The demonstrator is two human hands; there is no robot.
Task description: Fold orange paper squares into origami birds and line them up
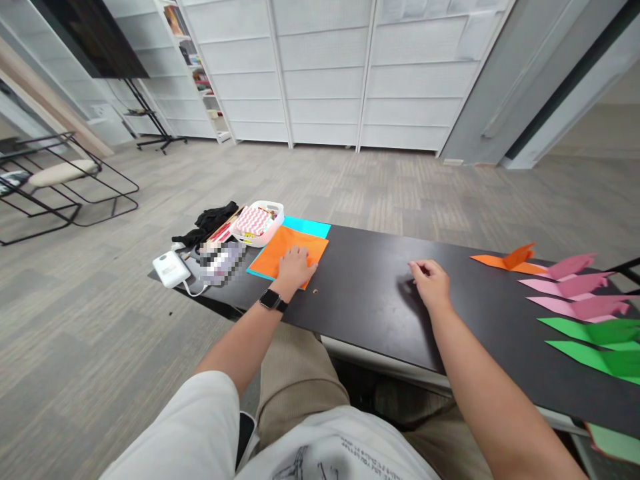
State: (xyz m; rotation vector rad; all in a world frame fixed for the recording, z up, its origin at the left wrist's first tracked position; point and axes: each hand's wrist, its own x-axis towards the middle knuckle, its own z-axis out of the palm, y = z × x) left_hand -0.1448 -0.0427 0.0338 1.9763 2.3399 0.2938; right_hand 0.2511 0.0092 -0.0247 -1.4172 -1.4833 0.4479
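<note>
My left hand (pixel 296 268), with a dark watch on the wrist, lies on a sheet of orange paper (pixel 273 250), its fingers spread. Blue paper (pixel 313 227) shows from under the orange sheet at the back and at the left corner. My right hand (pixel 431 283) hovers over the black table (pixel 367 293), fingers curled and thumb against the index finger; nothing shows between them. To its right stand folded paper figures in a row: an orange one (pixel 513 260), several pink ones (pixel 575 287) and green ones (pixel 595 357).
At the table's left end are a white basket (pixel 274 235) with a pink zigzag-patterned item (pixel 253 221), black cloth (pixel 215 220), and a white charger-like box (pixel 171 269) with a cable. A black-framed chair (pixel 65 173) and a screen on a stand (pixel 95 40) are farther off.
</note>
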